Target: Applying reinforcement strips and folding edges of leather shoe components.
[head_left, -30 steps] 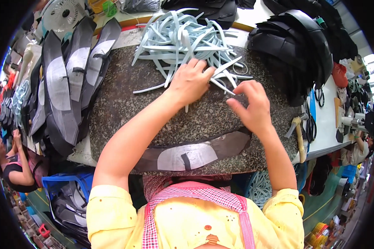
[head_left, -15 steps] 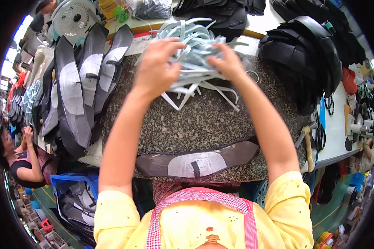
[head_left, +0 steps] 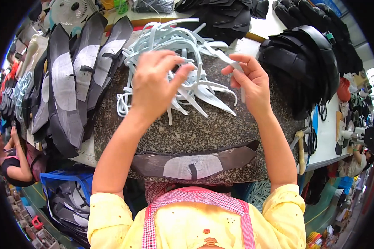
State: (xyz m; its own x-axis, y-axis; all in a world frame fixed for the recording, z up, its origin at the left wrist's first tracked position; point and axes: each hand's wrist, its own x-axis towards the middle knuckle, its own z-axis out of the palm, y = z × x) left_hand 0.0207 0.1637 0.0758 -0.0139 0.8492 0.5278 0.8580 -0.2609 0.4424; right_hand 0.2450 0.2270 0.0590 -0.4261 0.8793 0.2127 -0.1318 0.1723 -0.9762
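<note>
A loose tangle of pale blue-white flat strips (head_left: 164, 36) lies on the speckled stone slab (head_left: 166, 139) in front of me. My right hand (head_left: 255, 85) pinches one strip (head_left: 235, 65) between thumb and fingers; it runs back into the tangle, and its end hangs below the fingers. Over the left part of the tangle is my left hand (head_left: 156, 85), slightly blurred, its thumb and fingers apart with nothing visibly gripped. Nearest to my body, a long curved black piece (head_left: 237, 154) with a light grey patch lies across the slab's front edge.
More black patched pieces (head_left: 62, 83) lean at the left. Black curved parts (head_left: 299, 62) are stacked at the right, near a hammer (head_left: 301, 151) and black scissors (head_left: 312, 139). A blue crate (head_left: 66, 175) stands low at the left, with another person (head_left: 18, 164) beyond it.
The tangle has spread out, mostly leftward and toward me. My right hand has moved right and drawn a strip out. My left hand has come slightly nearer to me.
</note>
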